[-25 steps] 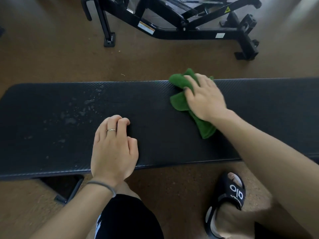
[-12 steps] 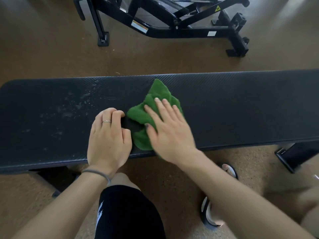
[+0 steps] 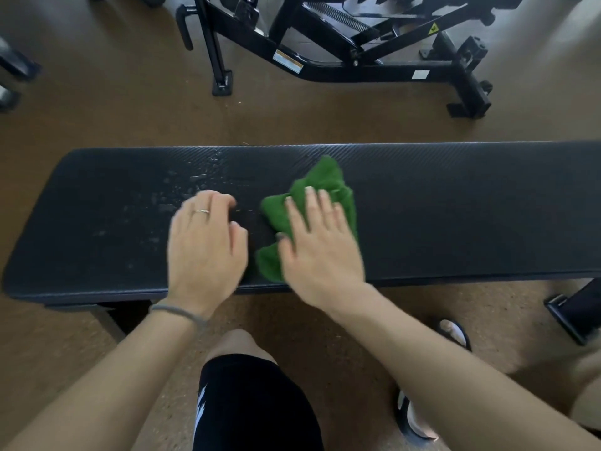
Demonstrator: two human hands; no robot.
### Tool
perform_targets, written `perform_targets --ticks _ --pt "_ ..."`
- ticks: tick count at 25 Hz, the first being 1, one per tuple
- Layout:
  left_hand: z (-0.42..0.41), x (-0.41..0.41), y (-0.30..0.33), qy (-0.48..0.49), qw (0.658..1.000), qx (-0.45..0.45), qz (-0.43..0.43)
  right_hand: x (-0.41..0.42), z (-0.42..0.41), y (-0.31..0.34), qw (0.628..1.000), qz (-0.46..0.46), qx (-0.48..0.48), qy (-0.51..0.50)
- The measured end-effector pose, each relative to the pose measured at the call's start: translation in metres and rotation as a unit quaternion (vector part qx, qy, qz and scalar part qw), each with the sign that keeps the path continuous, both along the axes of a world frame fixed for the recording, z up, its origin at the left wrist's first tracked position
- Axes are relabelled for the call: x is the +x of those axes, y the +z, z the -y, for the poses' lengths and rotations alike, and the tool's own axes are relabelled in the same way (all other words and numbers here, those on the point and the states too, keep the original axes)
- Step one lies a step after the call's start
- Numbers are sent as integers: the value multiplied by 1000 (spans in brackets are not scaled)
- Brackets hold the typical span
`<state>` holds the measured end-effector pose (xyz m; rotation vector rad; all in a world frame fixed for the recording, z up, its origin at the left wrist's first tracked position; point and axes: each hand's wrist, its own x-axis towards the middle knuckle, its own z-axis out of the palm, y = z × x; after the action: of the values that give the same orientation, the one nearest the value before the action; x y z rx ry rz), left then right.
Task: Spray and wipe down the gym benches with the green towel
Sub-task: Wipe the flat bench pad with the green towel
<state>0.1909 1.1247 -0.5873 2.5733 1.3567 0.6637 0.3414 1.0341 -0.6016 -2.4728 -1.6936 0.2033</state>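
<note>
The long black padded bench [image 3: 455, 216] runs across the view, with spray droplets [image 3: 195, 183] on its left part. The green towel [image 3: 325, 180] lies crumpled on the pad near the middle. My right hand [image 3: 320, 245] presses flat on the towel with straight fingers, covering its near half. My left hand [image 3: 205, 245] rests on the bare pad just left of the towel, fingers loosely bent, holding nothing. A narrow gap of pad separates that hand from the towel. No spray bottle is in view.
A black adjustable bench frame [image 3: 357, 60] stands on the brown floor beyond the bench. The bench's own feet show at lower left [image 3: 107, 320] and right [image 3: 572, 310]. My knee in black shorts [image 3: 247, 395] and a sandalled foot [image 3: 455, 333] are close in front.
My right hand swept the towel leftward from the far edge to beside my left hand, and now sits a little to the right of it. My left hand stayed on the pad.
</note>
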Motion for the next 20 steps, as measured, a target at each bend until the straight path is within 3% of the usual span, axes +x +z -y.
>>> perform_targets --ticks 3,6,10,13,20 --pt "-30 -47 3 105 993 23 -39 -14 -52 2 995 -25 -2 98" --pt "-44 -77 -6 175 982 -14 -71 3 -85 3 996 -23 -9 90" --pt "-40 -81 -14 183 981 -46 -49 -24 -31 -1 995 -13 27 93" --pt "-42 -83 -19 175 983 -35 -48 -38 7 -1 992 -9 1 126" --pt "-45 -85 -22 166 985 -29 -43 -15 -108 -4 990 -9 -9 143"
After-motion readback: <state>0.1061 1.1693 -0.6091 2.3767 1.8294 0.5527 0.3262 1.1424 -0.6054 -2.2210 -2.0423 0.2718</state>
